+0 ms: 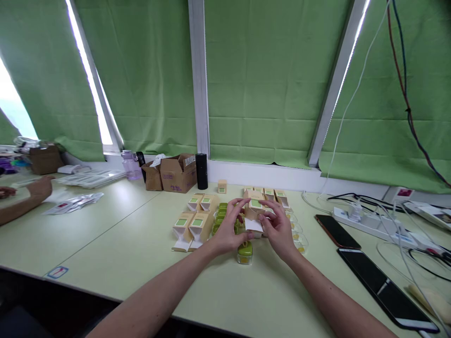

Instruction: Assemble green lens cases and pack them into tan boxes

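Between my two hands is a small tan carton with a green label and a white flap folded out toward me. My left hand grips its left side, and my right hand has thumb and fingers on the right side and flap. Just below them on the table stands a green-lidded clear container with something yellow inside. Several green-lidded pieces line up left of my left hand, and clear containers stand by my right hand, partly hidden. Open tan cartons with flaps out stand in rows at the left.
More tan cartons stand behind my hands, with one carton apart. Cardboard boxes and a black cylinder are at the back. Two phones, a power strip and cables lie right. Another person's hand is far left.
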A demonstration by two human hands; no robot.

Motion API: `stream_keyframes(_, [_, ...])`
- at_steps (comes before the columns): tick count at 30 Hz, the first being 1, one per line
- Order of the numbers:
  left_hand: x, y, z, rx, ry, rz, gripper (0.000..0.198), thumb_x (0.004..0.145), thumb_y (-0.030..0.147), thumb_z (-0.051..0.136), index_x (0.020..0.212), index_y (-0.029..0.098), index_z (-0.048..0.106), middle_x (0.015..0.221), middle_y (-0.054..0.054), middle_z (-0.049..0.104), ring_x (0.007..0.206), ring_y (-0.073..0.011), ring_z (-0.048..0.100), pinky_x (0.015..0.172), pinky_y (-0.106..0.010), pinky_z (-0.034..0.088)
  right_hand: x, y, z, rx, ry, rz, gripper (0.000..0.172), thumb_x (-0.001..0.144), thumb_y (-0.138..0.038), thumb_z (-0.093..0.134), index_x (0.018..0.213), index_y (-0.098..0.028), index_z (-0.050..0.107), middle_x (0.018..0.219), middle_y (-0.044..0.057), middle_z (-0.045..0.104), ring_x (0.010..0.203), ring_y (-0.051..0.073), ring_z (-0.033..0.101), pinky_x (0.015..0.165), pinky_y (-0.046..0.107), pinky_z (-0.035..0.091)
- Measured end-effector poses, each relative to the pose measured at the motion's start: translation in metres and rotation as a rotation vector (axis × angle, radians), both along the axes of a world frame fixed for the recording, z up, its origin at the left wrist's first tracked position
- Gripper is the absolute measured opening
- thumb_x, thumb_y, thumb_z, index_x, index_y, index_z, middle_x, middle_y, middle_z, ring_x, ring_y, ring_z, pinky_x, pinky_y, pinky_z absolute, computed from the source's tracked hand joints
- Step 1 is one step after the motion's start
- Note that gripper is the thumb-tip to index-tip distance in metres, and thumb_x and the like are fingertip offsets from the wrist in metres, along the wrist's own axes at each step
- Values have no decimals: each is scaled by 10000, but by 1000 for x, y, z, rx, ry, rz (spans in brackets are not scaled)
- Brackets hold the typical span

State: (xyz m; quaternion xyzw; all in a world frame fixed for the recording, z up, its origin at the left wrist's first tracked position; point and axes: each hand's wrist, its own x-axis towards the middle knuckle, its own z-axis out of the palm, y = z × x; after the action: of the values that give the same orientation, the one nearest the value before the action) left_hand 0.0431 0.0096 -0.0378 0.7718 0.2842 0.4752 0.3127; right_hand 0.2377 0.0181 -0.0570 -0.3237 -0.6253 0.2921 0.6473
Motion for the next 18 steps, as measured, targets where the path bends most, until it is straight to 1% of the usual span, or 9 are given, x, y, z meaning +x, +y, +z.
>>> stream_keyframes(3, [2, 0, -1, -8, -26, 23, 754, 874, 456, 764, 1529, 329, 413, 1495, -127, 330, 1187, -274, 530, 1012, -432, 504, -2, -3, 1, -17, -14, -1, 343, 933, -397, 702, 1267, -323, 675, 1437, 85, 435, 877, 134, 684, 838, 351, 622])
stream_keyframes(6, [2, 1, -2, -23, -75, 11, 681, 906, 484, 721, 1497, 309, 431, 1473, -127, 363, 1177, -266, 529, 1023, -424, 488, -4, -7, 3, -18, -23, 20, 351, 933, -415, 707, 1273, -335, 678, 1413, 77, 434, 926, 154, 688, 845, 354, 618])
stream_keyframes(10, [2, 2, -3, -80, -162, -15, 649, 900, 501, 719, 1454, 284, 458, 1437, -130, 424, 1173, -267, 534, 1026, -417, 473, -5, -11, 5, 0, -39, 41, 354, 962, -456, 662, 1293, -331, 677, 1383, 84, 443, 945, 164, 673, 865, 361, 613])
stream_keyframes(14, [2, 2, -2, -157, -254, -49, 654, 891, 492, 732, 1430, 249, 453, 1299, -127, 529, 1130, -257, 561, 986, -396, 486, -5, -13, 6, 25, -51, 59, 345, 987, -463, 626, 1300, -328, 679, 1357, 82, 441, 922, 152, 660, 888, 363, 606])
stream_keyframes(18, [3, 3, -1, -198, -318, -45, 641, 865, 491, 758, 1383, 231, 485, 1221, -115, 578, 1091, -251, 581, 964, -385, 486, -6, -14, 5, 45, -63, 81, 339, 995, -453, 621, 1312, -346, 674, 1365, 74, 431, 956, 156, 651, 903, 361, 603])
